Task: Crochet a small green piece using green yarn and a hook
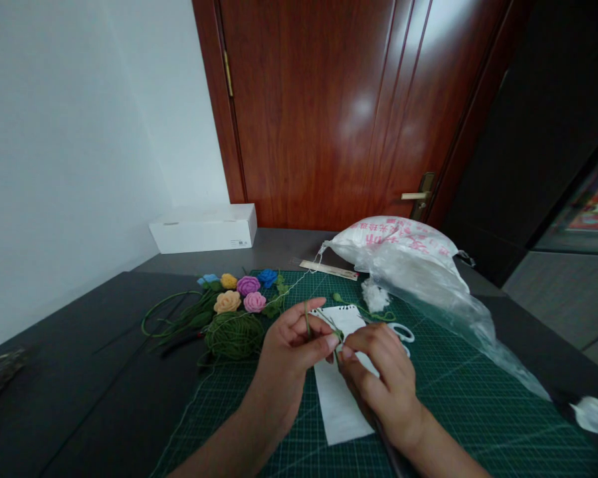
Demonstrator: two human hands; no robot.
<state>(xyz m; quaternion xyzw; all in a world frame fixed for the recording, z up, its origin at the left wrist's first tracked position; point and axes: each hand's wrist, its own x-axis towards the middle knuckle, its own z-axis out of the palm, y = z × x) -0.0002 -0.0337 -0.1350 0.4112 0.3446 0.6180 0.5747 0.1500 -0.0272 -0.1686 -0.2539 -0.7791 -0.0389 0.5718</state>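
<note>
My left hand (299, 342) is closed, thumb and fingers pinching a small piece of green crochet work (337, 335). A strand of green yarn (307, 320) runs over its raised index finger. Close beside it, my right hand (383, 375) is closed around a crochet hook (389, 453), whose dark handle shows below the palm. The hook's tip, at the green piece, is too small to make out. Under both hands lies a white sheet of paper (331, 415). A ball of green yarn (233, 334) sits left of my left hand.
Crocheted flowers (249, 285) with green stems lie at the left on a green cutting mat (458, 398). White scissors (402, 333), white fluff (375, 295) and a ruler (329, 269) lie beyond my hands. A plastic bag (403, 245) stands back right, a white box (204, 229) back left.
</note>
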